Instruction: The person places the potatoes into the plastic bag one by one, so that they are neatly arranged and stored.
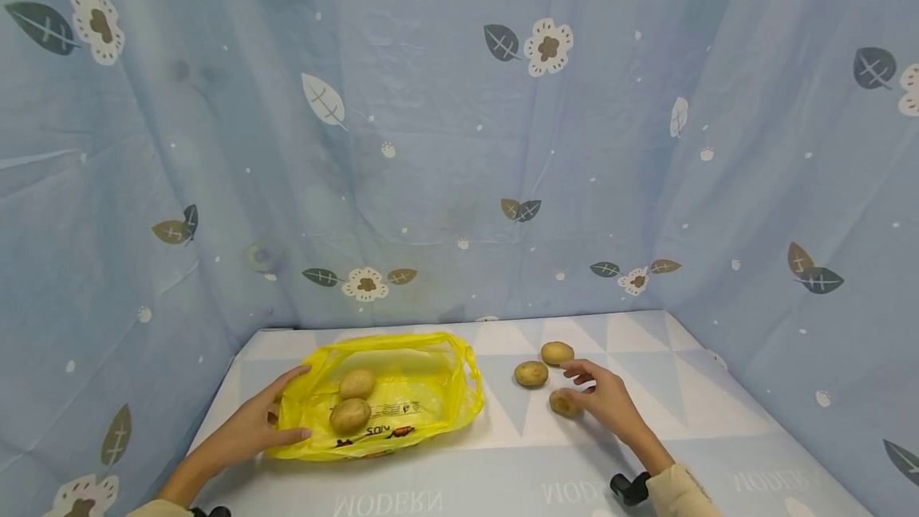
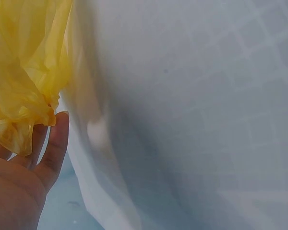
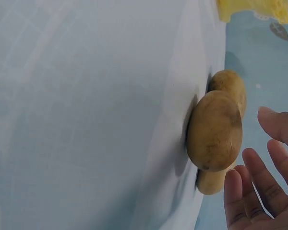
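Two potatoes (image 1: 350, 416) lie in the yellow bag (image 1: 438, 399), three potatoes (image 1: 531, 374) outside

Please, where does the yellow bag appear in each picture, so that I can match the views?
Head: the yellow bag is low, left of centre, touched by the left hand.
Left wrist: upper left corner, above that hand.
Right wrist: top right, cut by the edge, above the potatoes.
Shared landmark: the pale table.

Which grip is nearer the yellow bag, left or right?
Left. The left grip touches the yellow bag at its left end; the right grip is apart from it, off to its right beside the loose potatoes.
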A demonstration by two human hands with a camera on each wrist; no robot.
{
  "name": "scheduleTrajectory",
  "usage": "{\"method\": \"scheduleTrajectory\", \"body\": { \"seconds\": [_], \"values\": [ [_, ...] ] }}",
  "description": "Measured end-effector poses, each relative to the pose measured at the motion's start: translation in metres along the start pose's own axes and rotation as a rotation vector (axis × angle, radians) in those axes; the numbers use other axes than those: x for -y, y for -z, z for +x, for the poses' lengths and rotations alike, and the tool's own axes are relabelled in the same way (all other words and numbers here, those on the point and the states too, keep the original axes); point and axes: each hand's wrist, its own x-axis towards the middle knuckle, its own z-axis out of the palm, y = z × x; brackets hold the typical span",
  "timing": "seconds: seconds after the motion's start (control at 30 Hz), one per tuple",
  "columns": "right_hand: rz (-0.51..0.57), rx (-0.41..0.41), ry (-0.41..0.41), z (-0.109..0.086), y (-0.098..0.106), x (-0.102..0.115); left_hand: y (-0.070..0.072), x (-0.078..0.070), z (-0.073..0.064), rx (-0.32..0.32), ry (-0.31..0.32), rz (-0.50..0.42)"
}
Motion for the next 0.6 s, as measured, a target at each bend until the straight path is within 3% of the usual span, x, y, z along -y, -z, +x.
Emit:
{"method": "scheduleTrajectory", "body": {
  "seconds": [0.4, 0.6],
  "values": [
    [-0.059, -0.049, -0.024, 0.017, 0.006, -0.013, 0.0, 0.004, 0.002, 0.0, -0.009, -0.002],
    [-0.04, -0.059, -0.094, 0.03, 0.008, -0.018, 0.0, 0.004, 0.003, 0.001, -0.006, -0.008]
  ]
}}
